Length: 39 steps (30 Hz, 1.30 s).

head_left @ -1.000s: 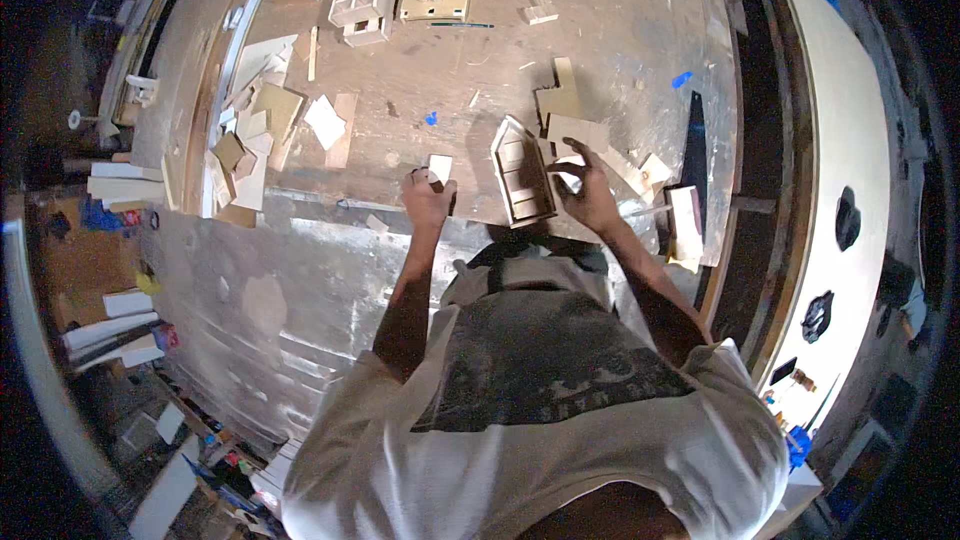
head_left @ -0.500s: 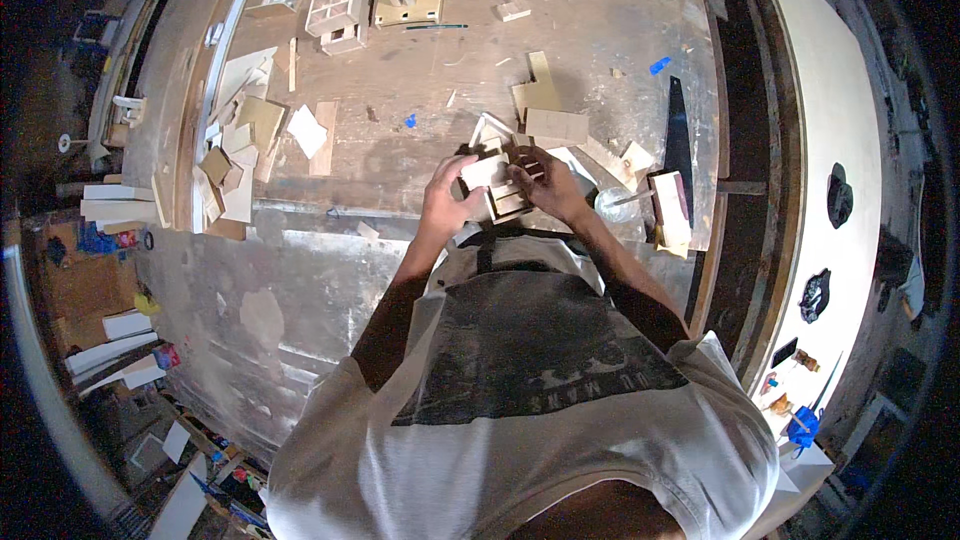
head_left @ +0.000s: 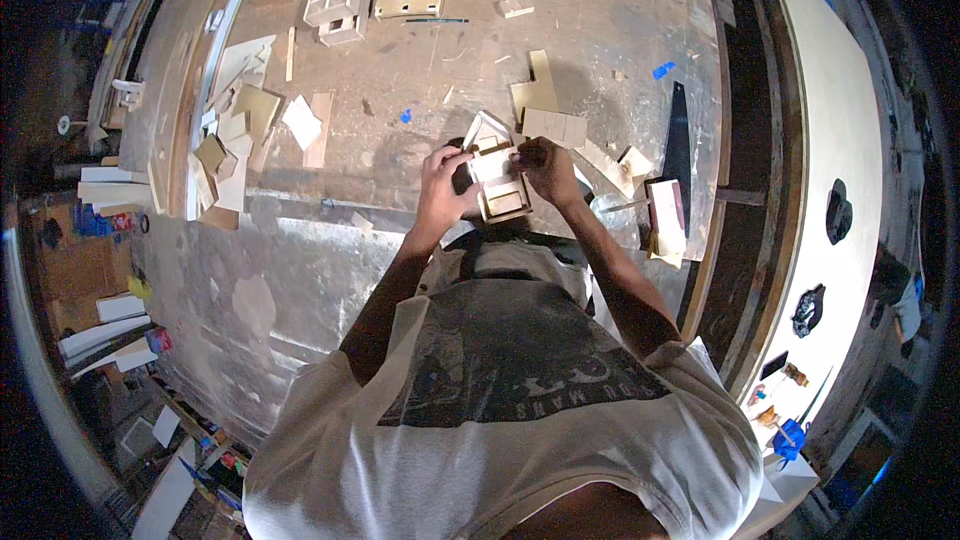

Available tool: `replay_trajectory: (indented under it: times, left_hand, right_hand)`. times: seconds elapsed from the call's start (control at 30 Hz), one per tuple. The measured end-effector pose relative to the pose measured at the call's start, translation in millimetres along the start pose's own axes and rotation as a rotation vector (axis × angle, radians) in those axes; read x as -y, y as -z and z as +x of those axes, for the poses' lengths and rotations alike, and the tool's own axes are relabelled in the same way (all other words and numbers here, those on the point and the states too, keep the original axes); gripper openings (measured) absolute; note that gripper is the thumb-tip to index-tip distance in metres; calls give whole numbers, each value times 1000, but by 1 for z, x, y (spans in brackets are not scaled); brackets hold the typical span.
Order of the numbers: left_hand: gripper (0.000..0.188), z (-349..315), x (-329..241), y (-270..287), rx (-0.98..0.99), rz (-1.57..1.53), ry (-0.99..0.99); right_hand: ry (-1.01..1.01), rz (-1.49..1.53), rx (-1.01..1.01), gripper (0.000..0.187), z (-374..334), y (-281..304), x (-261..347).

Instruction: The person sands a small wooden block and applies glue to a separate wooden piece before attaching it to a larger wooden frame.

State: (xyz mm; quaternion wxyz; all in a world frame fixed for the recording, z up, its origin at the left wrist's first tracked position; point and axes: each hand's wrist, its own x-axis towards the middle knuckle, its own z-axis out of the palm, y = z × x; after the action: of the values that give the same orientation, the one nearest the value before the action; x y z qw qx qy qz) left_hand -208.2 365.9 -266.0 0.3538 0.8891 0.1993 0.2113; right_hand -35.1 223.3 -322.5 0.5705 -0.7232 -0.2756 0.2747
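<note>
Wooden house model (head_left: 497, 178) gripped between both hands' fingers (head_left: 447, 162).

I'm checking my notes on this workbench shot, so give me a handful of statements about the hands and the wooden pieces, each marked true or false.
1. Both hands hold the small house-shaped wooden frame. True: the left hand and the right hand each have a grip on a side of it.
2. The frame lies flat on the workbench. False: it is lifted in the hands.
3. A pile of flat wooden offcuts lies to the person's left. True.
4. The boxy window-like model sits beside the right hand. False: it stands at the far edge of the bench, apart from both hands.
</note>
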Motion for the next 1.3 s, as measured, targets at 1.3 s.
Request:
replay_trajectory:
  times: [1.3]
  left_hand:
    - [53, 39, 40, -12, 16, 36, 165]
  right_hand:
    - [74, -247, 110, 23, 45, 5, 30]
